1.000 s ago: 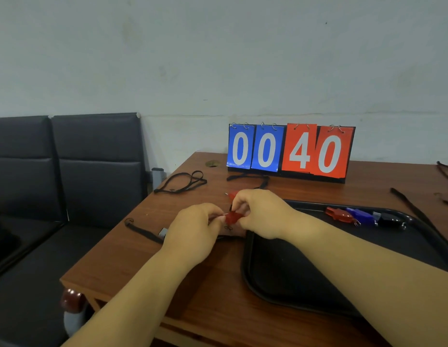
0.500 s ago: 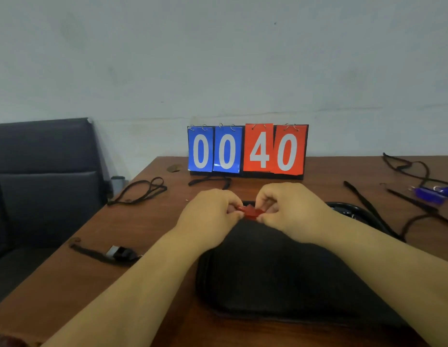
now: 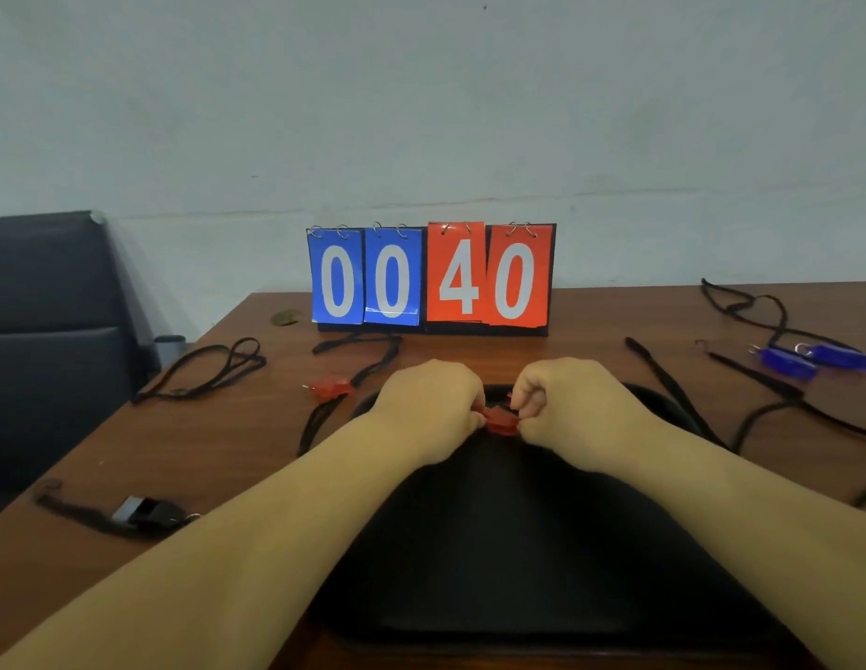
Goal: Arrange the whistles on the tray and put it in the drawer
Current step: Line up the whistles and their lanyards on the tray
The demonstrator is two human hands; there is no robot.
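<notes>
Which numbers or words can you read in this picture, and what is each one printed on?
"00": white digits on the two blue flip cards of the black tabletop scoreboard.
"40": white digits on its two red flip cards.
The red plastic whistle pinched by the left hand and right hand: no readable mark.

I count two red whistles [image 3: 500,421] [image 3: 330,387], two blue whistles [image 3: 786,363] [image 3: 842,355], one black whistle [image 3: 150,512], one tray [image 3: 518,548] and one scoreboard [image 3: 431,278].
</notes>
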